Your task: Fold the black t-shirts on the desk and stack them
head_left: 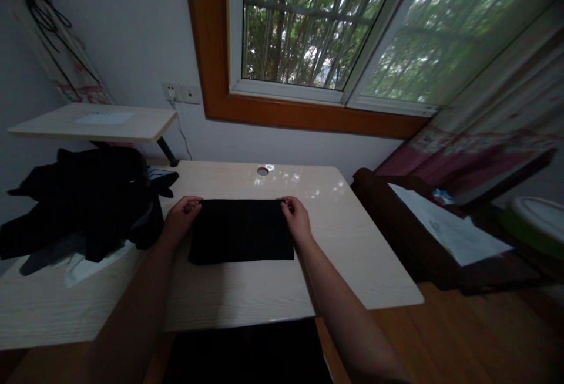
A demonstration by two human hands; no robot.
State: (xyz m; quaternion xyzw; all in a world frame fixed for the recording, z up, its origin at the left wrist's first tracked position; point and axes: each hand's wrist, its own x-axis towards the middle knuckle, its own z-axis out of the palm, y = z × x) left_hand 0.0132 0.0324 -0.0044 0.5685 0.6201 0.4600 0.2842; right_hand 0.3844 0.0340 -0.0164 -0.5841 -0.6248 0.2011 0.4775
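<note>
Dim daylight is cast through a window (304,26), pale glare is scattered on the desk (356,255), detail is lost in the black cloth (244,231), and the right edge is blurred.

"Looks like a home, folks: pink-bordered curtain (467,155), wood-framed window (304,37), wooden floor (480,331)!"
"And there, a heap of dark cloth (97,196) on the pale table (352,243)!"

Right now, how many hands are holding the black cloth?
2: left hand at the far left corner of the black cloth, right hand at its far right.
</note>
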